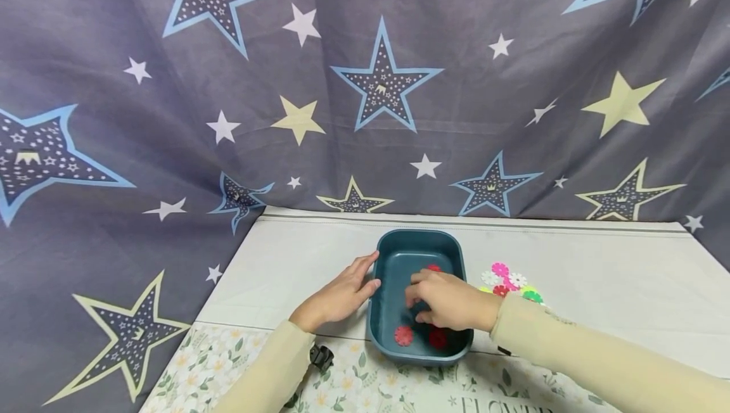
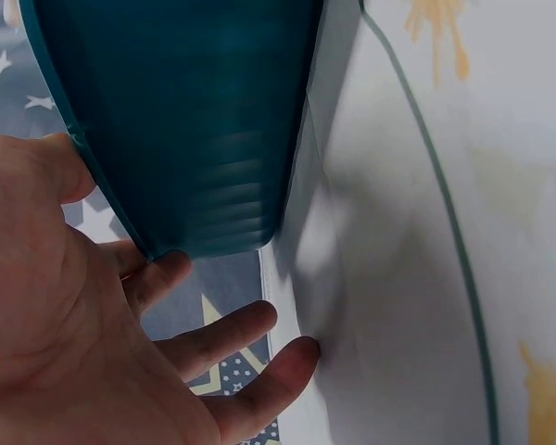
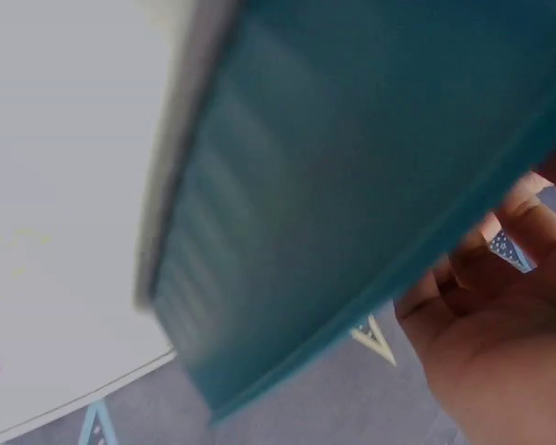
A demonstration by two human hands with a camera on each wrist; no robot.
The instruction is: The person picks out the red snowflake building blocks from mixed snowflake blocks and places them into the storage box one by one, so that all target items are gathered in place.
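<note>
A dark teal rectangular bin stands on the table with a few red flower-shaped discs on its floor. My left hand is at the bin's left side, thumb and a fingertip against the rim. In the left wrist view its other fingers spread loosely beside the bin wall. My right hand reaches over the right rim into the bin, fingers bent downward near the discs. The right wrist view shows its palm outside the bin wall, with the fingertips hidden; I cannot tell whether they hold a disc.
A loose pile of flower-shaped discs in pink, white, green, yellow and red lies right of the bin, partly behind my right forearm. Beneath is a white cloth with a floral front part. A star-patterned curtain hangs behind.
</note>
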